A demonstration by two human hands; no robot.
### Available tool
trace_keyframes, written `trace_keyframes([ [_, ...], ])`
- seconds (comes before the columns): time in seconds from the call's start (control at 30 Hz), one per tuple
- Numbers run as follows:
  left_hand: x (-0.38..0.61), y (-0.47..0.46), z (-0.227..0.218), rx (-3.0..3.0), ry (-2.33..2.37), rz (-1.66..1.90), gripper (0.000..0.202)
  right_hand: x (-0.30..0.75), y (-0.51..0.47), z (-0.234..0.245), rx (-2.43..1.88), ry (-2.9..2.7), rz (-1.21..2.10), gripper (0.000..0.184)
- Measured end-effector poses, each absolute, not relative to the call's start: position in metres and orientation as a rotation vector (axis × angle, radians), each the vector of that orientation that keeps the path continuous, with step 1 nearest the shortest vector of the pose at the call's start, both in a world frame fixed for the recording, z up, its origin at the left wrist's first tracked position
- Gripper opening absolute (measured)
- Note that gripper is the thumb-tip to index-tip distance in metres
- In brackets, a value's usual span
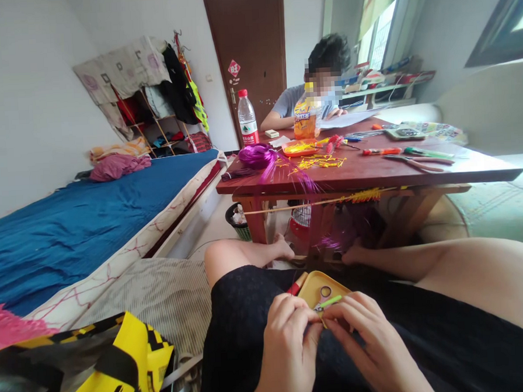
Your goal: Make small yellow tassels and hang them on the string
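With left grip and right grip we pinch a tiny yellow piece beside the shallow, rounded yellow tray, placed so near probably for easily reaching the pink-handled scissors.

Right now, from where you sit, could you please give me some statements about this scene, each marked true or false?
1. The left hand and right hand are close together, near the yellow tray. True.
2. The purple bundle lies on the bed. False: the purple bundle is on the table.
3. The red-capped bottle stands left of the yellow-capped bottle in the picture. True.
4. The left hand grips the pliers. False: the pliers lie on the table.
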State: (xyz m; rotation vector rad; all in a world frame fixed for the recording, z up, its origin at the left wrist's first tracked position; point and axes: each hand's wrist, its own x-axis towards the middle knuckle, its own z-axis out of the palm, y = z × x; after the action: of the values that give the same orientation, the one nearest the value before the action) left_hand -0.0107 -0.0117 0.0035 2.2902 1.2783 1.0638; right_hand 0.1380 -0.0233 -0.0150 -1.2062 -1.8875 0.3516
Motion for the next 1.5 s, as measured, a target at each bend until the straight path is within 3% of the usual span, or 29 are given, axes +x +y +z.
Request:
trace_keyframes([
  [1.5,-0.0121,-0.0111,0.0047,2.316,1.296,1.061,0.014,0.1377,-0.026,-0.0176,-1.222,-1.886,0.35,0.012],
])
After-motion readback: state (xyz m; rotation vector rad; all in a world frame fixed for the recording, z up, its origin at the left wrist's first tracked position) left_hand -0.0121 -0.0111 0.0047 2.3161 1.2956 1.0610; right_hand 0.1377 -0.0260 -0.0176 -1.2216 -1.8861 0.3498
